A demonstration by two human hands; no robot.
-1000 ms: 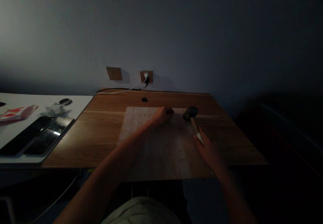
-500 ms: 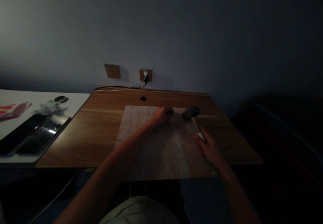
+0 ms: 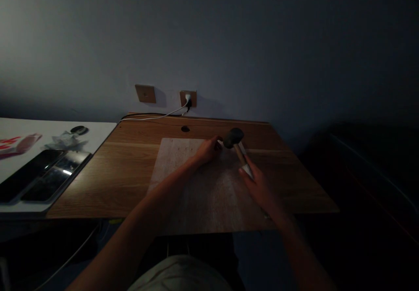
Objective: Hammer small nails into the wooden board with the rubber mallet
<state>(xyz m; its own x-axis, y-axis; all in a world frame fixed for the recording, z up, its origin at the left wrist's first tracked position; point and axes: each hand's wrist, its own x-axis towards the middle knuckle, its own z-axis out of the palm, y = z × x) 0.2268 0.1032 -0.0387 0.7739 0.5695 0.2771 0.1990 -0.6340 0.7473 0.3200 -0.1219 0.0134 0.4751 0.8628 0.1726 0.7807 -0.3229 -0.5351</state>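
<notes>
A pale wooden board (image 3: 209, 195) lies on the brown desk (image 3: 131, 168). My right hand (image 3: 258, 188) grips the wooden handle of a mallet (image 3: 236, 142); its dark head hangs just above the board's far edge. My left hand (image 3: 207, 150) rests on the far part of the board with fingers pinched together right beside the mallet head. What they pinch is too small and dark to make out.
A white table (image 3: 49, 129) at the left carries two dark phones (image 3: 42, 175), a wrapper and small items. On the wall behind, a socket (image 3: 187, 98) has a white cable running left. A round hole (image 3: 185, 129) sits near the desk's back edge.
My right hand has swung the mallet leftward, so its head now sits close to my left fingers. The left hand has stayed in place.
</notes>
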